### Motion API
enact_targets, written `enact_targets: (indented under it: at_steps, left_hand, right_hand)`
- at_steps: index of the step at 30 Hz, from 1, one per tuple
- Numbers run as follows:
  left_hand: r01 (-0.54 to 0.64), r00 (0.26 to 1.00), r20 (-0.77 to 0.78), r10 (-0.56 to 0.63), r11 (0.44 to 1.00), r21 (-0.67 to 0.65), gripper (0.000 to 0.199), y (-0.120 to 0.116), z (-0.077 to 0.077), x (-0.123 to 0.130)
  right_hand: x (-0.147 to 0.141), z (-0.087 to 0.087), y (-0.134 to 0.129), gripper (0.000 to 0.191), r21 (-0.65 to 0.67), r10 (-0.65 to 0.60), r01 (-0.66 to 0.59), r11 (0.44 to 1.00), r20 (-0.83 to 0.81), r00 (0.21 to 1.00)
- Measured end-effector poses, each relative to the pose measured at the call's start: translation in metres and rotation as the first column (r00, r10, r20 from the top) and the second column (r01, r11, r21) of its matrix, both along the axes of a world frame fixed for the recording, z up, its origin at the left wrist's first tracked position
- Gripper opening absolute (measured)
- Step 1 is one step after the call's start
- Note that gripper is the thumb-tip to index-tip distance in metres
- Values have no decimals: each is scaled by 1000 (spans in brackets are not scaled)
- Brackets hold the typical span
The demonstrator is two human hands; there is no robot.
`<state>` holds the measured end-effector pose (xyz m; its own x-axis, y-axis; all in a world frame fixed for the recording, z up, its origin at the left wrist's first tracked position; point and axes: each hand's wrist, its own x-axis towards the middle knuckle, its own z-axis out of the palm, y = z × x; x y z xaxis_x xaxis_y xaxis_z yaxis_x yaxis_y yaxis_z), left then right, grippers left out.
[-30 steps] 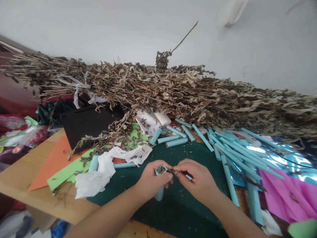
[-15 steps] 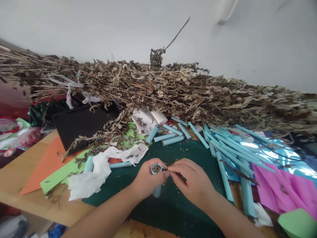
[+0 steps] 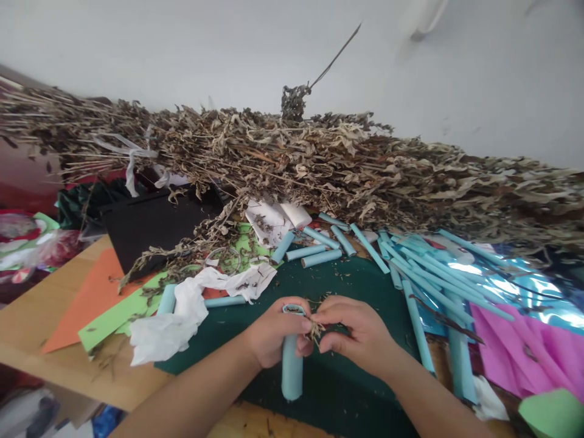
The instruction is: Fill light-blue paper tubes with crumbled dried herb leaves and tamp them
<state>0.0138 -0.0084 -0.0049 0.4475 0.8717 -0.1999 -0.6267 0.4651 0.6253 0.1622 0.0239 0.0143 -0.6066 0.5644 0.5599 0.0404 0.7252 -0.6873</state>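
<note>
My left hand (image 3: pixel 278 333) is closed around a light blue paper tube (image 3: pixel 292 371), which stands roughly upright over a dark green mat (image 3: pixel 351 389). Bits of dried leaf show inside the tube's top opening. Right beside it, my right hand (image 3: pixel 360 334) pinches a small tuft of dried leaves (image 3: pixel 316 328) between thumb and fingers. The tuft is at the left thumb and against the tube's side, below the rim. Leaf crumbs are scattered on the mat around both hands.
A long heap of dried plant stalks (image 3: pixel 319 158) lies along the wall. Several rolled blue tubes (image 3: pixel 433 277) rest at the right, near pink paper (image 3: pixel 524 347). Crumpled white tissue (image 3: pixel 173 331), green paper (image 3: pixel 114 313) and a black panel (image 3: pixel 155 225) are at left.
The tube has tipped, so more of its side and less of its opening shows. The tuft in my right hand is now more visible. The view has shifted slightly.
</note>
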Motion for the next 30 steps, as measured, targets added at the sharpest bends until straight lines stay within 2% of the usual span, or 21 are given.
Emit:
enact_targets:
  at_steps: [8, 16, 21, 26, 30]
  left_hand:
    - [-77, 995, -65, 76, 997, -17, 20, 0, -1, 5]
    - [-170, 976, -135, 171, 985, 19, 19, -1, -3, 8]
    - [-211, 961, -179, 211, 977, 16, 21, -2, -2, 7]
    - [-222, 940, -250, 232, 973, 68, 23, -2, -3, 5]
    - [-215, 957, -187, 220, 975, 46, 22, -2, -4, 7]
  right_hand:
    - [-5, -2, -3, 15, 71, -119, 118, 991, 17, 993]
    - [-5, -5, -5, 8, 127, -175, 169, 977, 42, 984]
    - [-7, -7, -6, 12, 92, -213, 210, 973, 21, 977]
    - [-9, -9, -5, 11, 26, -241, 241, 970, 10, 970]
    - [-8, -13, -10, 13, -38, -302, 301, 953, -30, 953]
